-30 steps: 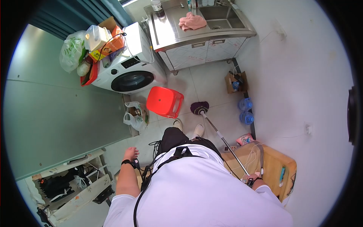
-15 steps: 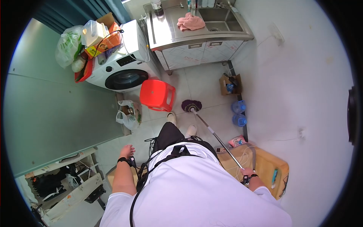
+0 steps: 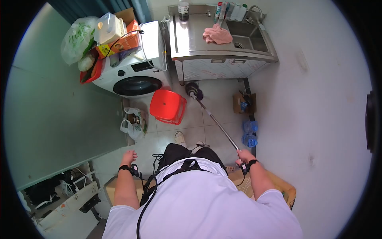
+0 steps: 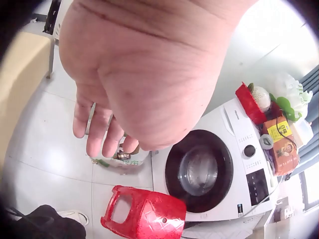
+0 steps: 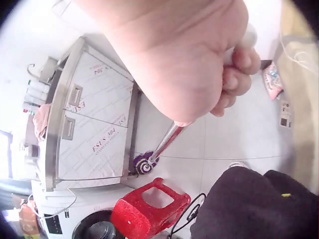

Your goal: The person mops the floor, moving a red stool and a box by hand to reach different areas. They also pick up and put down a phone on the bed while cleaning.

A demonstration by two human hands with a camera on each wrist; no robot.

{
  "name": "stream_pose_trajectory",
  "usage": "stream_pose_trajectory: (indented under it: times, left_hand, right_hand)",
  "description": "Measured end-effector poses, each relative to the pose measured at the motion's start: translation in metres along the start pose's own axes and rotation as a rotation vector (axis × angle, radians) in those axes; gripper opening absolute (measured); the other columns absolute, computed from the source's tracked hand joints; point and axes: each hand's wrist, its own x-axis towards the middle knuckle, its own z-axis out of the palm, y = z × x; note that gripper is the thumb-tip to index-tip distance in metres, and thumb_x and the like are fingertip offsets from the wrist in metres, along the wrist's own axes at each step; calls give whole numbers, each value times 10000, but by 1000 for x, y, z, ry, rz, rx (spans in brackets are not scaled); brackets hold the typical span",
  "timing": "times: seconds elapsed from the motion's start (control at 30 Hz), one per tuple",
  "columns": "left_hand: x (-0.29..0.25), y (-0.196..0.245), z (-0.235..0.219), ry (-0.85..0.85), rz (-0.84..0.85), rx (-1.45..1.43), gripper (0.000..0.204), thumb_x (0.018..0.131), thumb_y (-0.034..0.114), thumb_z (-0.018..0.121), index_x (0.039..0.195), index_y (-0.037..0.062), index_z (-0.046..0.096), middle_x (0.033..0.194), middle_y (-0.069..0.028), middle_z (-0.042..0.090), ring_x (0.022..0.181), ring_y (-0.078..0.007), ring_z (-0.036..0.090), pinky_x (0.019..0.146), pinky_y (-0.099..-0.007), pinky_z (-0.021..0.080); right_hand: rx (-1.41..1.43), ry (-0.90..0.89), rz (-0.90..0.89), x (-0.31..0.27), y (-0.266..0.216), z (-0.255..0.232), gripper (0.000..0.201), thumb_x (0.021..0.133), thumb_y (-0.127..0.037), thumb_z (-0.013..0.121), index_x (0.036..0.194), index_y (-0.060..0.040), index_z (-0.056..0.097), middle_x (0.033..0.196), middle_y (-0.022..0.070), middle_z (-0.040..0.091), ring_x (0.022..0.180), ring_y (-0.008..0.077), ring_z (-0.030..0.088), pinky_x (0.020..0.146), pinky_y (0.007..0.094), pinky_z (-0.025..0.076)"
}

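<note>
In the head view my right hand [image 3: 245, 155] grips the upper end of a mop's metal pole [image 3: 223, 132]. The purple mop head [image 3: 193, 90] is on the tiled floor by the front left foot of the sink cabinet. From the right wrist view, the curled fingers [image 5: 233, 82] wrap the handle, and the mop head [image 5: 144, 163] shows beyond the red stool [image 5: 147, 209]. My left hand [image 3: 129, 157] hangs at my left side, holding nothing. Its fingers [image 4: 102, 130] are loosely bent in the left wrist view.
The red stool [image 3: 167, 105] stands before the white washing machine [image 3: 133, 79], left of the pole. A plastic bag [image 3: 134, 122] sits by the left partition. Along the right wall are a cardboard box [image 3: 244, 102] and blue water bottles [image 3: 250, 133]. A wooden bench [image 3: 278, 185] is behind me.
My right hand has moved forward with the pole. The mop head has slid away from my feet, toward the sink cabinet. My left hand still hangs beside me.
</note>
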Motion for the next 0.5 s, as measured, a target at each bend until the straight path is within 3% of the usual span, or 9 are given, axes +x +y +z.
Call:
stream_pose_trajectory:
  times: [0.03,0.1,0.13,0.23,0.27,0.3,0.43,0.5]
  left_hand:
    - [1,1,-1,-2,-16,-10,295,866,231,420,1073,34,495,908,-85,587,728,-173,583,600,-294,446]
    - [-11,6,2,37,46,-74,291,863,231,430,1064,31,497,896,-79,583,714,-165,577,584,-282,438]
    - [-14,4,4,35,32,-117,286,864,230,428,1056,31,502,884,-78,581,705,-162,574,577,-271,433]
    - [-23,-13,14,46,19,-197,289,862,229,428,1059,31,501,891,-82,581,714,-165,574,579,-275,436]
    - [-31,-22,20,55,3,-208,296,860,232,423,1066,33,496,917,-90,581,736,-173,577,594,-279,444]
    - [-39,-33,27,66,-4,-232,296,860,232,423,1066,33,496,917,-90,581,736,-173,577,594,-279,444]
    - [-79,-88,72,127,-107,-316,335,864,235,388,1113,32,483,1006,-111,579,815,-195,592,625,-309,470]
    - [-90,-129,102,169,-163,-496,348,874,235,365,1134,30,472,1024,-118,576,830,-199,592,631,-314,477]
  right_hand:
    - [-34,61,-49,-17,-31,-11,497,873,-423,436,732,38,557,589,116,540,484,237,547,452,383,411]
    - [-203,32,-49,36,-33,-23,512,880,-425,417,705,32,569,590,122,553,453,226,504,414,368,378]
    - [-305,52,-25,2,-73,-36,599,877,-456,401,658,75,572,549,160,542,484,289,550,473,404,430]
    - [-450,46,10,-2,-102,-53,595,875,-450,406,683,84,585,585,185,570,516,307,574,509,407,448]
    - [-566,52,-87,-3,-105,-64,573,885,-440,401,688,71,570,568,165,556,469,286,544,437,399,414]
    - [-589,97,-151,4,-97,-71,578,886,-439,398,686,73,573,559,175,559,474,287,556,452,408,426]
    - [-656,27,-85,-8,-86,-126,565,884,-442,396,651,47,557,532,155,540,449,274,542,451,398,426]
    - [-758,-9,-77,5,-64,-161,529,874,-428,417,657,37,547,527,144,536,448,263,542,458,390,430]
